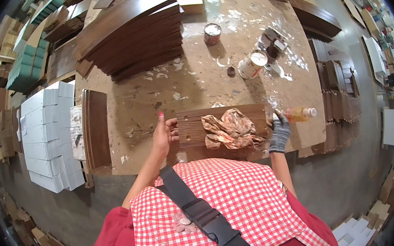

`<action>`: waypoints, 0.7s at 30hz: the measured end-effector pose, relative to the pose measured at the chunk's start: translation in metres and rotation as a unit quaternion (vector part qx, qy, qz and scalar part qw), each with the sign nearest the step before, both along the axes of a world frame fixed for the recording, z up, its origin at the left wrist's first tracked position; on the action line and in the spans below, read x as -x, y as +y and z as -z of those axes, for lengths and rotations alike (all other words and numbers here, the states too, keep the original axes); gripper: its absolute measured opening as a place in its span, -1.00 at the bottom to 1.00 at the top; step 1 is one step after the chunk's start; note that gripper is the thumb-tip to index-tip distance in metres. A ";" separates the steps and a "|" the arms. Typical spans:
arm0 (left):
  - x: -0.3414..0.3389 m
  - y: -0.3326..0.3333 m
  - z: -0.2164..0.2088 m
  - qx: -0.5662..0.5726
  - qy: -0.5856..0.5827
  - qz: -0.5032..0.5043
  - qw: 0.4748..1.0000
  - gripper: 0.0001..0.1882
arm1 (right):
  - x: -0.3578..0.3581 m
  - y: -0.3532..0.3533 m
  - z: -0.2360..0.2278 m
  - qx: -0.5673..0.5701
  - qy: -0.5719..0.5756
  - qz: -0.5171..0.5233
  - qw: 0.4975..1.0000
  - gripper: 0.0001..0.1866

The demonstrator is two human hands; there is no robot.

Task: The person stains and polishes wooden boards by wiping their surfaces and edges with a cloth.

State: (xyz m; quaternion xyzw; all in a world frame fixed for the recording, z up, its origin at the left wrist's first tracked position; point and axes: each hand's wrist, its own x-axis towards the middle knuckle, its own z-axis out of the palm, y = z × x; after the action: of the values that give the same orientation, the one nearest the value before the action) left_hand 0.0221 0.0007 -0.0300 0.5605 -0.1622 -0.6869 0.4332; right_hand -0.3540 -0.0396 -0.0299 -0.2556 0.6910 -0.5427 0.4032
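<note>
So the main piece here is a dark brown wooden board [193,128], lying flat near the front edge of the worktable [144,102], right in front of the person. Two round holes at its left end, grain running lengthwise, and a crumpled, stained rag [230,129] plopped on the middle and right of it.

Left hand [164,135] is bare, fingers loosely bent at the board's left end, thumb sticking up clear of it. Right hand [279,132] wears a grey striped glove, fingers bent around the right end; can't tell if it's really pinching the wood. Neither hand is on the rag.

Progress-wise, my read: the visible face is already brown all over, but the rag's sitting on it, so I wouldn't call this one cleared away yet. What's under the rag, no idea.

Just beside the glove there's a clear bottle [300,114] of amber liquid. Further back: a small open can [212,35] and a white canister [252,65]. Tall stack of brown boards [138,40] back left, more upright boards [96,129] at the left edge. Done or waiting? Can't say from here.
</note>
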 end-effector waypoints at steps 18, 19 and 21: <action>0.010 -0.005 0.007 -0.014 0.016 -0.024 0.999 -0.39 | 0.104 -0.240 -0.006 0.063 0.594 -0.127 0.792 -0.75; 0.006 -0.001 0.007 -0.029 0.022 -0.047 0.998 -0.40 | 0.076 -0.244 -0.013 -0.011 0.622 -0.160 0.767 -0.74; 0.009 0.004 -0.008 -0.045 -0.006 -0.078 0.996 -0.37 | 0.033 -0.241 -0.039 -0.079 0.584 -0.193 0.785 -0.73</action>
State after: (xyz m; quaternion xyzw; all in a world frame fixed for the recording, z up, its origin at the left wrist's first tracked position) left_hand 0.0126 0.0048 -0.0219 0.5945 -0.0888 -0.6542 0.4590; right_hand -0.3870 -0.2804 0.0095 -0.6191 0.7710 -0.1446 0.0378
